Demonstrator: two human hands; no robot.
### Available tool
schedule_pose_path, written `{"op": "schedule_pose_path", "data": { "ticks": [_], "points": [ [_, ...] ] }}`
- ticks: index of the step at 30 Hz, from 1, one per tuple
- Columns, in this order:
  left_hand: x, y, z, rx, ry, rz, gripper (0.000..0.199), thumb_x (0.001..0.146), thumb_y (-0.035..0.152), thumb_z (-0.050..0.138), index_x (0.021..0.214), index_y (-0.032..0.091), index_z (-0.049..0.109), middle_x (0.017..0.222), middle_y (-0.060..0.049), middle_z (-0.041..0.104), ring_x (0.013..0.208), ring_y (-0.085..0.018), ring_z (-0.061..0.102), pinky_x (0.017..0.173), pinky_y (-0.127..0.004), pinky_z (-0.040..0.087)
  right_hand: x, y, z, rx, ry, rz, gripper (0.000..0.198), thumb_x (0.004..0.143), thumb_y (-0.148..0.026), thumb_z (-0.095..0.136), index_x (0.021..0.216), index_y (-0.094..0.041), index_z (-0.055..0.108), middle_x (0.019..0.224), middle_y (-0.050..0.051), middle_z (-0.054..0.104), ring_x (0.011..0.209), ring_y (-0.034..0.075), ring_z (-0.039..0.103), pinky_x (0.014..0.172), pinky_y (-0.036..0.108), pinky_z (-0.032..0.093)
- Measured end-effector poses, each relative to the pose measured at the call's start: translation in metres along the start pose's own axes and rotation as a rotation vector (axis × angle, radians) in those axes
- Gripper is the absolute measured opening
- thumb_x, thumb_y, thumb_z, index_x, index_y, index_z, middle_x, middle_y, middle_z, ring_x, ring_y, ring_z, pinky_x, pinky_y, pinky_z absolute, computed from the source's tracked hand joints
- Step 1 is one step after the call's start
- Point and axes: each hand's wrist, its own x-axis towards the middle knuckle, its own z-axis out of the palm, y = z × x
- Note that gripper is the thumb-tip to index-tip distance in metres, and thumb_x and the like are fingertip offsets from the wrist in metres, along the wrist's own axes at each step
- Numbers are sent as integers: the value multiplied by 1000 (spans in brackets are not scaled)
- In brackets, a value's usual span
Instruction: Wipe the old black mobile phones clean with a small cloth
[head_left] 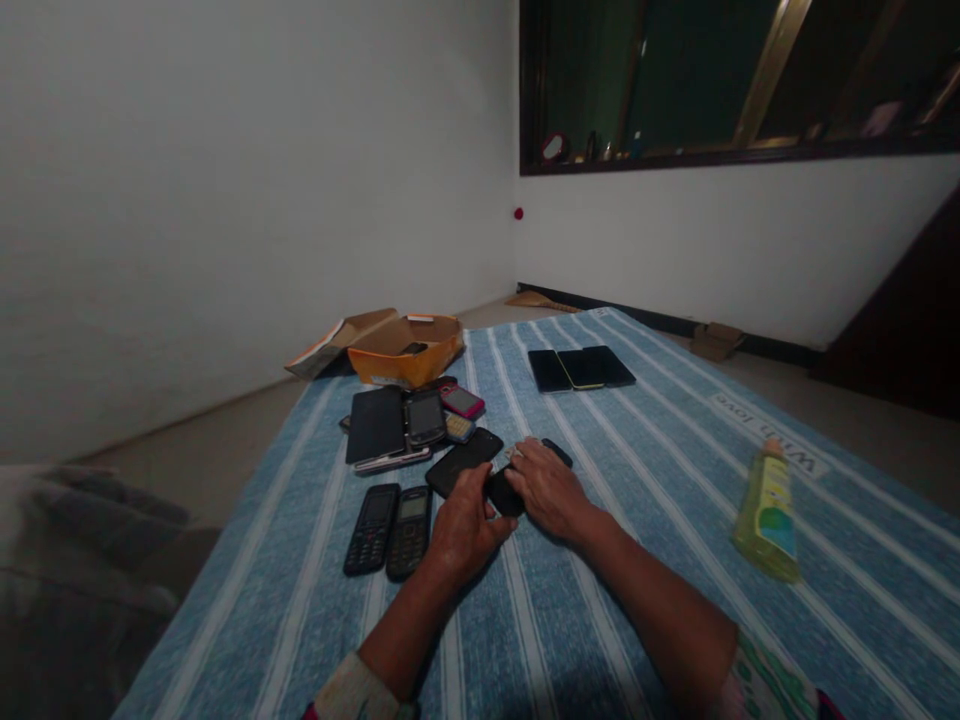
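Note:
Close together in the middle of the bed, my left hand (469, 525) and my right hand (547, 490) grip a small black phone (502, 494), which is partly covered by the fingers. The left thumb and fingers pinch its near left side; the right fingers curl over its far right side. A larger black smartphone (459, 465) lies flat just beyond my left hand. Past my right hand, the end of another dark object (557, 453) sticks out, mostly hidden. Two dark keypad phones, one (371, 530) beside the other (410, 532), lie left of my left hand.
A pile of devices includes a black tablet-like slab (376, 424), a slider-like phone (426, 417) and a pink phone (463, 401). Behind it stands an open orange box (409, 365). Three dark smartphones (580, 368) lie farther back. A yellow-green bottle (768, 515) is at right on the striped cloth (645, 590).

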Motion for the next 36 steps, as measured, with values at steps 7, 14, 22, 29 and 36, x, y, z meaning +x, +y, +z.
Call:
{"op": "schedule_pose_path", "data": {
  "ticks": [7,14,22,29,36],
  "points": [
    [-1,1,-1,-11,7,-14,70,61,19,73,126,11,51,100,-6,61,67,-15,60,63,-29,48,-16,9,-4,-73,70,154,37,98,-25,41,127,-6,54,131,22,55,133,33,42,108,51,36],
    [-1,-2,5,-5,32,24,65,68,29,65,128,9,48,108,-11,59,72,-18,62,69,-35,51,-22,-19,0,12,-2,-58,32,98,-24,42,124,-14,57,132,15,56,132,25,43,112,46,33],
    [-2,12,2,104,-15,-56,51,74,35,66,117,12,52,103,-9,58,76,-20,60,67,-33,46,-19,11,-6,-38,39,60,35,93,-15,42,125,-10,57,132,17,56,133,28,42,112,46,33],
    [0,13,1,173,-68,-43,56,78,30,66,126,10,47,110,-11,58,81,-20,61,73,-33,47,-14,37,-8,165,194,198,36,88,-7,37,107,-15,66,110,13,65,108,21,59,100,37,46],
    [-2,7,8,138,31,22,64,74,19,68,132,14,44,114,-10,60,86,-21,66,77,-35,53,-11,56,-9,297,407,279,44,81,-6,39,110,-16,70,113,13,67,111,23,62,102,44,46]
  ]
}}
